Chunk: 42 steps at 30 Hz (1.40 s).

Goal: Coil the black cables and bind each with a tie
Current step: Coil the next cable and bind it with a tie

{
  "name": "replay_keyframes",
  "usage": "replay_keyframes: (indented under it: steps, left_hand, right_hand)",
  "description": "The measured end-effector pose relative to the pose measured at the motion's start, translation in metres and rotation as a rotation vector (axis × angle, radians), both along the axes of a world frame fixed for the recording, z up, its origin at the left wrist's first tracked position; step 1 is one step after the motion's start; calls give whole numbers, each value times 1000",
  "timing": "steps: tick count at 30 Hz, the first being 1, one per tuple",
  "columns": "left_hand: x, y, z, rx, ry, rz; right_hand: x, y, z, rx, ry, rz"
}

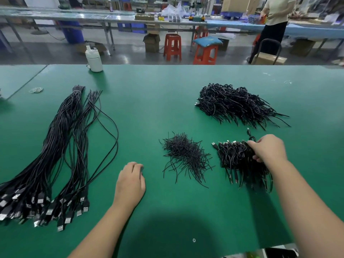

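Right hand (268, 148) grips coiled cables (240, 161).

A green table (149, 101) fills the frame below the aisle. On it lie long uncoiled black cables (61, 146) at the left with plugs at the lower left, a small heap of black ties (184, 153) at the centre, coiled cables (238, 161) just right of it, and a larger pile of coiled cables (234, 103) at the upper right. A white bottle (94, 59) stands at the far edge, upper left, with pale rubber bands (36, 89) lying further left.

Both forearms are bare, with no sleeves, gloves or rings showing.
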State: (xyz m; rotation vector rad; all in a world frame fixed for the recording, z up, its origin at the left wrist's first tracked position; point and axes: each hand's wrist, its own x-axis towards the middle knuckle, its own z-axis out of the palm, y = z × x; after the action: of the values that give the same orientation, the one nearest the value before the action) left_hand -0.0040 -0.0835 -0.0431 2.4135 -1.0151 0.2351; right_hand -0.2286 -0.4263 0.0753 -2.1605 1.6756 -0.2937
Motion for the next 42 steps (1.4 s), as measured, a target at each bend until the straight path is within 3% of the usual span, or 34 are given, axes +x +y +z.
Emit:
replay_keyframes:
  steps: [5,8,11,15,20,24,29,35,39,42]
  left_hand:
    - [-1,-1,-2,21,14,18]
    - [0,-1,-3,25,13,23]
    - [0,-1,-4,36,7,25]
    - [0,0,-7,41,-11,92]
    - [2,0,-10,80,-54,173]
    - [3,1,-12,75,-26,222]
    - [5,2,-12,43,22,247]
    - [4,2,-9,53,64,264]
    - [20,16,0,215,22,353]
    - [48,38,11,464,-66,424]
  right_hand:
    - [-1,-10,-14,-53,93,-23]
    - [5,0,-9,-218,115,32]
    - [21,32,-5,-338,-47,209]
    - [62,118,-19,-195,-226,555]
    - [104,213,-73,-86,-128,819]
    - [116,234,-104,-272,-38,912]
    - [109,234,-122,-508,-31,800]
    - [108,236,-123,-518,-8,712]
    - [107,236,-122,-529,-26,728]
    - [108,237,-123,-536,-39,743]
